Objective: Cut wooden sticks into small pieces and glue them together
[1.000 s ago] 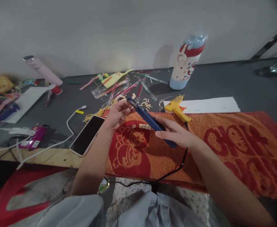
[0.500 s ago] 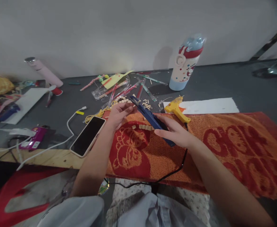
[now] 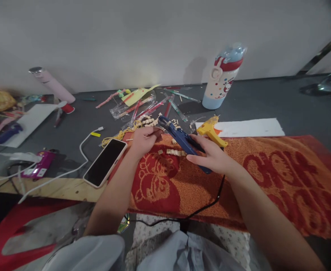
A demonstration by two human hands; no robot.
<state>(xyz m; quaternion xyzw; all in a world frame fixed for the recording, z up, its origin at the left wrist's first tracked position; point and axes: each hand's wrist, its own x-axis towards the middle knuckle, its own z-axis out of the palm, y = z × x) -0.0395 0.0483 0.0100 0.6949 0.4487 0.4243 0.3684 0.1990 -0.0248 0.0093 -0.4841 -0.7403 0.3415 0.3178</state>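
Note:
My right hand (image 3: 214,157) grips a long blue tool (image 3: 179,138) by its handle over an orange and red towel (image 3: 267,177). The tool's tip points up and left, toward my left hand (image 3: 144,140). My left hand is pinched shut on a thin stick (image 3: 156,128), held right at the tool's tip. A short row of small wooden pieces (image 3: 175,152) lies on the towel under the tool. More small wooden pieces (image 3: 150,121) are scattered just beyond my hands.
A yellow glue gun (image 3: 210,130) lies by white paper (image 3: 244,127). A phone (image 3: 105,162) and white cable (image 3: 80,150) sit left. Behind are a blue-capped bottle (image 3: 223,79), wrapped sticks (image 3: 142,105), a pink tube (image 3: 51,84) and a purple gadget (image 3: 39,165). A black cord (image 3: 199,210) hangs off the table edge.
The blue tool has dropped lower and moved slightly right. My left hand has closed from loosely curled to a pinch at the tool's tip.

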